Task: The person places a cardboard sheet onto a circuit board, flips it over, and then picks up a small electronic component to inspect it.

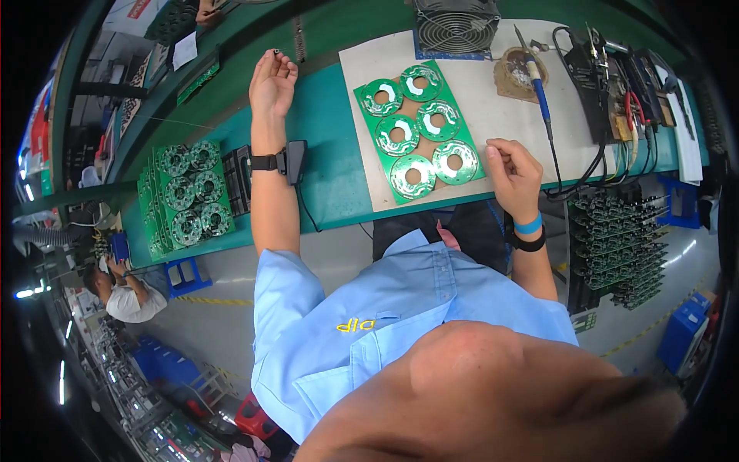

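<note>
A green circuit board panel with several round ring-shaped sections lies on the pale mat in front of me. My left hand is raised over the far left of the bench. Its thumb and forefinger pinch together at the tip, with a tiny dark thing there, too small to name. Beside the panel's right edge rests my right hand, its fingers curled and closed. Whatever those fingers may hold is hidden.
A soldering iron leans in its holder at the right, its cable trailing near my right hand. A fan stands behind the panel. More boards are stacked at left; a rack of boards sits at lower right.
</note>
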`<state>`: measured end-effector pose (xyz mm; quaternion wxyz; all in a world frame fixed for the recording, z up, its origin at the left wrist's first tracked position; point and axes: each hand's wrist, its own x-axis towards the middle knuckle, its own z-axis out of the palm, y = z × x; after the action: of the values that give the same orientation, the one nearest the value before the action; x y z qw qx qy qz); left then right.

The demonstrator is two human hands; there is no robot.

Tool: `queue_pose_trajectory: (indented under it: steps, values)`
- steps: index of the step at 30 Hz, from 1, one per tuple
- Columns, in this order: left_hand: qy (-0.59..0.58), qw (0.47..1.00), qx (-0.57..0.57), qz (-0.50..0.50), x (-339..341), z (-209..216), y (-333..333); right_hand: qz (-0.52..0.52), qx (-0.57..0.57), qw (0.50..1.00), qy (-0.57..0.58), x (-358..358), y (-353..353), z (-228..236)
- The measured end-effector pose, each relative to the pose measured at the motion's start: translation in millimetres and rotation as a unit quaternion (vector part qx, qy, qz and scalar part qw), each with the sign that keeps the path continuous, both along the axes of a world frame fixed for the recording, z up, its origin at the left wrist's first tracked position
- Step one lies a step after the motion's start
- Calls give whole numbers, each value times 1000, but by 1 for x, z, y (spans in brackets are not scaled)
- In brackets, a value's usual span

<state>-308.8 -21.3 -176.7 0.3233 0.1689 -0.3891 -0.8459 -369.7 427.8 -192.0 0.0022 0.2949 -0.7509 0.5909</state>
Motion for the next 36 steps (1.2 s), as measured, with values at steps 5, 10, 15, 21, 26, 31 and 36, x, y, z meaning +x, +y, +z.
queue_pose_trajectory:
  steps: [5,10,15,21,26,31,36]
  values:
    - [-42,993,32,-110,5,8,4,21,-2,999,24,-3,-2,-4]
    - [-166,941,-200,-217,7,40,79,22,13,999,21,-6,1,2]
    - [-128,916,-158,-345,6,51,109,18,-16,1000,-5,-6,3,-1]
    - [-135,930,-80,-331,-6,11,78,8,-40,998,-46,-1,-1,-5]
    - [-131,932,-90,-326,-2,1,80,-1,-33,999,-39,-2,-2,-8]
    - [-145,921,-131,-336,0,3,91,-3,-8,1000,-18,-2,-5,-2]
    - [-144,924,-144,-324,8,5,99,-8,4,1000,-19,-2,-5,-4]
